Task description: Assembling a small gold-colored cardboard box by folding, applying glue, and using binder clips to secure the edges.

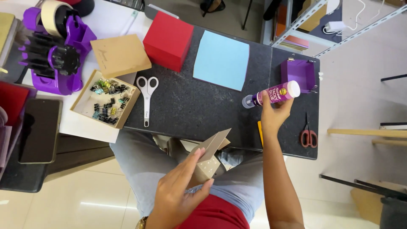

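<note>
Glue bottle (pixel 272 95) is gripped by right hand (pixel 274 113) over table (pixel 190 106) near its front edge; cardboard piece (pixel 208 159) is clasped by left hand (pixel 180 193) off-table.

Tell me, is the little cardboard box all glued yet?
Not yet. The cardboard box looks already folded into shape, but its flap stands open. The left hand holds it over the lap while the right hand grips the glue bottle above the dark table, so gluing seems under way. The blue paper lies flat, apparently unused.
</note>
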